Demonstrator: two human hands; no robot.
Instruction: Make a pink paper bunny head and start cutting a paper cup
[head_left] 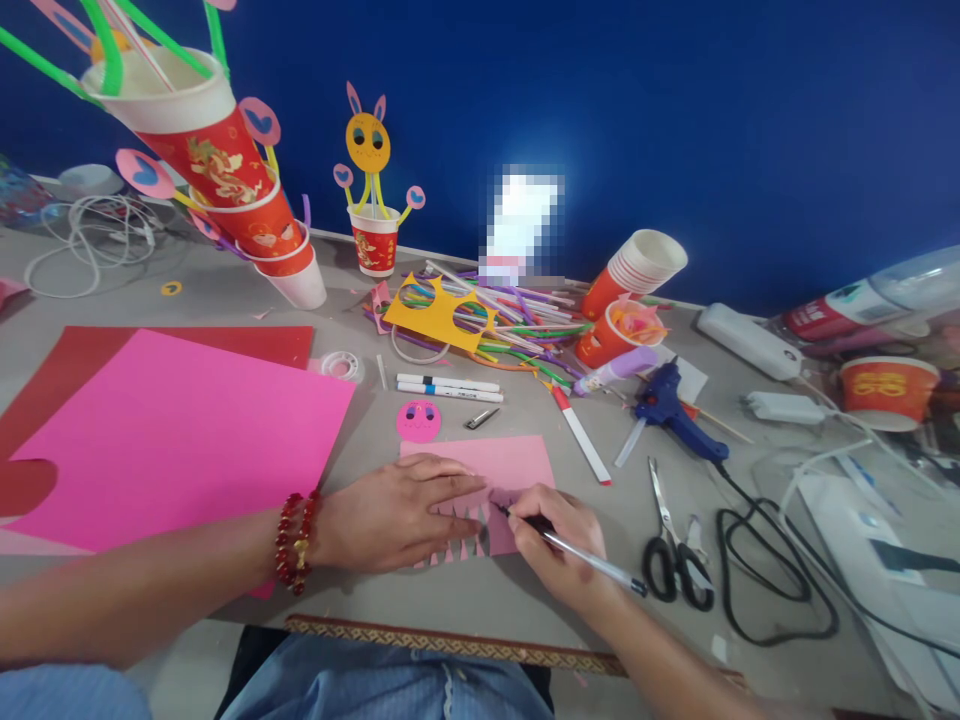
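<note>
A light pink sheet of paper (517,460) lies on the table in front of me, with pointed shapes cut out along its near edge. My left hand (409,510) rests flat on the sheet, fingers stretched out and apart, a red bead bracelet at its wrist. In my right hand (562,540) is a pen (600,568) with a clear barrel and black grip; its tip meets the paper just right of the cut edge. Beyond the sheet sits a round pink face cutout (418,421), and nail clippers (481,418) lie to its right.
Scissors (675,560) and a blue glue gun (679,415) with a looped black cord lie at the right. Large pink paper (202,430) covers the left. Pipe cleaners (525,325), stacked paper cups (634,270) and a decorated cup (375,240) stand behind.
</note>
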